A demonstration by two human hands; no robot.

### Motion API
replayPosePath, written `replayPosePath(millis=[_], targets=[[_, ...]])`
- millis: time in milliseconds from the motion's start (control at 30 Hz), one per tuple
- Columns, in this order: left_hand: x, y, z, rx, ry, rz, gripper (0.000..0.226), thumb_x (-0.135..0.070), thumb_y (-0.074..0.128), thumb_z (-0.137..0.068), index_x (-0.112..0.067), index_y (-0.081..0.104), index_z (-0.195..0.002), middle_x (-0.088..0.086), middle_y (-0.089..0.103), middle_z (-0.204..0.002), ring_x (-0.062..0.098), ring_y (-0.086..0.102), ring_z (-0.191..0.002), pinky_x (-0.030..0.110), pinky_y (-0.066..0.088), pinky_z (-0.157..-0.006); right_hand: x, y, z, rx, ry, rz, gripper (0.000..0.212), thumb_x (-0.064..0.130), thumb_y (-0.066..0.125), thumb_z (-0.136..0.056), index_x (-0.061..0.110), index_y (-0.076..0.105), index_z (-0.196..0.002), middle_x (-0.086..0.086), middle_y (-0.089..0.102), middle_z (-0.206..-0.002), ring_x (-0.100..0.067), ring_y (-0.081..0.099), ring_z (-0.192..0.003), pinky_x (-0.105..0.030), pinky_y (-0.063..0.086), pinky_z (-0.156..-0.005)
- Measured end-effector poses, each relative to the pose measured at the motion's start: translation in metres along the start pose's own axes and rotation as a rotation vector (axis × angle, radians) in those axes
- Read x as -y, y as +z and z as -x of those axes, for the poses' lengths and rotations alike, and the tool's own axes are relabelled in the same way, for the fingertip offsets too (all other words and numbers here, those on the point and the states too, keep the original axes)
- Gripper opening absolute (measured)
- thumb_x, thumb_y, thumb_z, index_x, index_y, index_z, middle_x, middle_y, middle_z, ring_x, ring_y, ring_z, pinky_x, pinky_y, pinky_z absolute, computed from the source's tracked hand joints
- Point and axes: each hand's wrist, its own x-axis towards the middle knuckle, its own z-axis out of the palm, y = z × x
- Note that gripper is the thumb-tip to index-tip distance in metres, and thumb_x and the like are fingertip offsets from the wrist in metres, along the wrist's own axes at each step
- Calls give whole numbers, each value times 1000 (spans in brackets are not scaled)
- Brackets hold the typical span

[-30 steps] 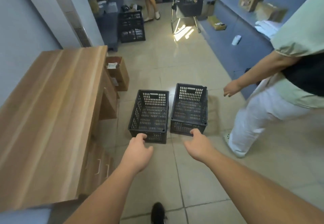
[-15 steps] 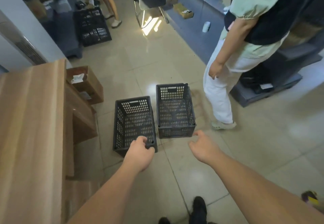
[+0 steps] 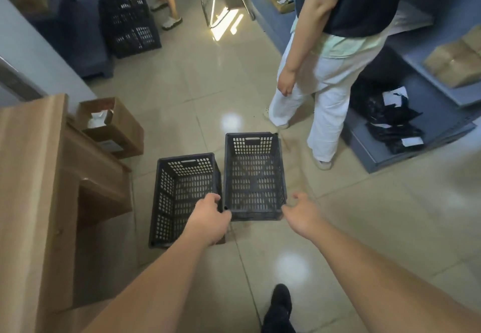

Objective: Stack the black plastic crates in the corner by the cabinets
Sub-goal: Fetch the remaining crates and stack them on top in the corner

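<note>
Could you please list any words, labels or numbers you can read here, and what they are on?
None can be read.
Label on the cardboard box: too blurred.
White labels on the black bags: too small.
The two crates: no markings visible.

The tiled floor (image 3: pixel 197 93) carries two black crates (image 3: pixel 182 197) (image 3: pixel 253 174) side by side, just beyond the fingers (image 3: pixel 212 198).

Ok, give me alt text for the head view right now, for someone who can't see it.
Two empty black crates sit side by side on a tiled floor; the left hand grips the near corner of the left crate, while the right hand hangs open beside the right crate. A standing person is just beyond, a wooden desk at left.
</note>
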Motion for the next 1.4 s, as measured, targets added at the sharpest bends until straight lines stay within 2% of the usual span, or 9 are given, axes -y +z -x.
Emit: replayPosePath(millis=[133, 300, 467, 533, 633, 733, 967, 1133, 1400], targets=[[-21, -5, -39, 19, -22, -9, 60, -31, 61, -101, -23, 41, -158, 4, 47, -151, 32, 71, -112, 42, 64, -87, 18, -21, -45, 3, 36, -11, 41, 27, 55, -96, 14, 51, -134, -8, 64, -99, -29, 61, -98, -29, 41, -79], [-33, -19, -107, 18, -42, 9, 62, -40, 57, -103, -23, 39, -160, 4, 46, -158, 33, 71, -118, 44, 62, -87, 45, -28, -106, -6, 92, 3, 41, 38, 55, -95, 15, 52, -129, -7, 66, -100, -26, 58, -89, -30, 41, -75], [-41, -26, -192, 68, -72, 22, 61, -44, 50, -107, -22, 37, -161, 0, 45, -165, 24, 73, -93, 36, 58, -71, 69, -20, -173, -42, 142, -30, 41, 32, 57, -96, 11, 54, -131, -11, 63, -109, -25, 53, -88, -29, 40, -77], [-41, -25, -221, 80, -82, 8, 60, -44, 50, -107, -21, 37, -161, 0, 48, -163, 22, 72, -94, 34, 58, -74, 76, -14, -201, -34, 163, -30, 41, 30, 57, -97, 9, 54, -132, -15, 65, -122, -26, 53, -88, -29, 41, -76], [-37, -18, -262, 105, -95, -12, 59, -42, 50, -107, -21, 38, -161, 0, 55, -147, 19, 70, -87, 35, 58, -73, 81, -6, -240, -30, 177, -6, 42, 31, 55, -99, 9, 53, -135, -16, 64, -132, -31, 60, -99, -29, 37, -77], [-34, -3, -299, 126, -124, -26, 58, -40, 50, -108, -21, 37, -161, -1, 56, -141, 16, 67, -78, 31, 53, -65, 75, 3, -279, -11, 209, 8, 44, 31, 53, -100, 8, 49, -138, -17, 62, -132, -27, 52, -91, -29, 36, -76], [-5, 59, -391, 181, -191, -40, 50, -36, 50, -109, -18, 42, -155, -13, 53, -100, 19, 68, -80, 32, 49, -60, 20, 47, -375, 29, 286, 45, 52, 33, 53, -99, 8, 44, -144, -17, 61, -135, -33, 60, -111, -31, 38, -81], [24, 106, -454, 168, -230, -55, 61, -40, 49, -107, -20, 34, -163, 5, 57, -148, 20, 67, -83, 34, 52, -66, -28, 81, -437, 54, 296, 74, 56, 32, 54, -98, 6, 41, -146, -17, 62, -128, -27, 51, -92, -31, 39, -79], [56, 155, -548, 50, -295, 52, 70, -35, 57, -103, -16, 31, -165, 12, 59, -144, 27, 70, -84, 31, 48, -57, -79, 138, -537, 41, 330, 33, 60, 28, 56, -98, 2, 38, -148, -23, 54, -141, -38, 57, -116, -34, 42, -84]])
